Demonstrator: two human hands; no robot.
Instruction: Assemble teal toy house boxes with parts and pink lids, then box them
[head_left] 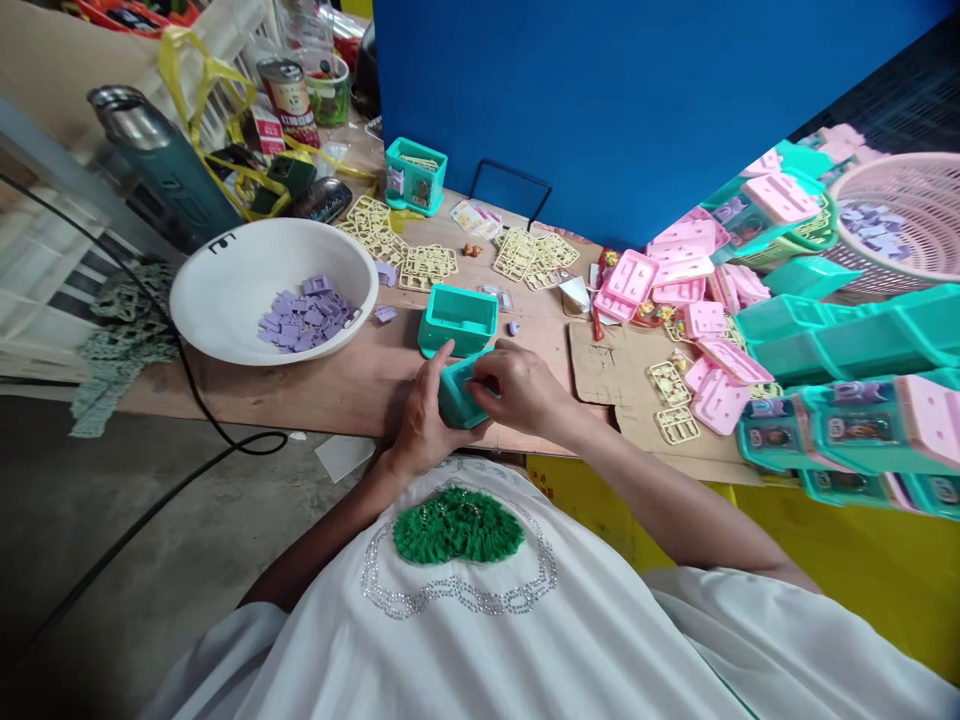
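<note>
My left hand is wrapped round a small teal plastic box, held tilted at the table's front edge. Over the box's open side, my right hand has its fingers curled and pinched; whatever they hold is hidden. Just behind stands a second teal box, upright with an open top. Small lilac parts, one of them a lilac piece, lie beside it. To the left, a white bowl holds a heap of lilac plastic parts.
A blue panel rises behind the table. Cream part frames lie along the back. Pink panels and stacked teal boxes crowd the right, near a pink basket. A flask stands left; a black cable hangs there.
</note>
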